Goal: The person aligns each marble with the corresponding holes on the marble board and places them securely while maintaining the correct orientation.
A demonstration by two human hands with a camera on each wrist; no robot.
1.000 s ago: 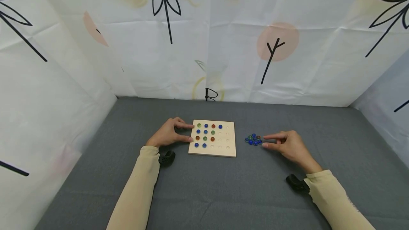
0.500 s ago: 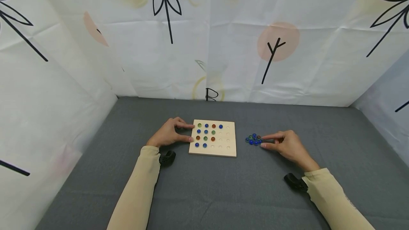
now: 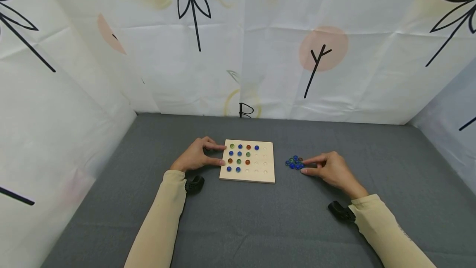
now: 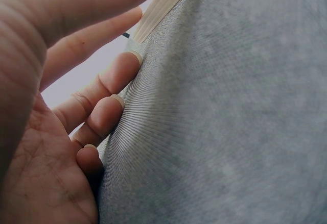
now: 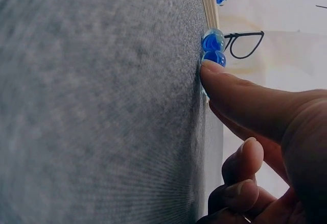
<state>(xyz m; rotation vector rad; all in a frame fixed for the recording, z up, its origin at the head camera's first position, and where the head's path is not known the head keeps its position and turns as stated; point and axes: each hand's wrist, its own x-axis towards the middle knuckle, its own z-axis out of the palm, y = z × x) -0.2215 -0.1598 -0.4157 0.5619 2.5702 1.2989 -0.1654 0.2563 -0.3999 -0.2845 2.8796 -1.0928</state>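
A square wooden marble board [image 3: 247, 178] lies on the grey cloth, with rows of round hollows. Blue, green and red-brown glass marbles [image 3: 239, 154] sit in hollows on its left side and along the far row. The thumb and index finger of my left hand [image 3: 197, 154] touch the board's left edge, spread apart; the other fingers bend loosely in the left wrist view. Right of the board lies a cluster of loose marbles [image 3: 291, 166], mostly blue. My right hand [image 3: 332, 171] has thumb and index fingertips at the cluster's right side, with a gap between them. The thumb [image 5: 245, 99] partly hides marbles [image 5: 213, 41].
Grey cloth [image 3: 238, 226] covers the table. White fabric walls [image 3: 275, 73] with plant drawings stand behind it and at both sides. Black camera mounts [image 3: 194, 184] sit at both wrists.
My right hand has moved slightly left, bringing its thumb and index fingertips closer around the right side of the loose marbles. My left hand and the board stay in place.
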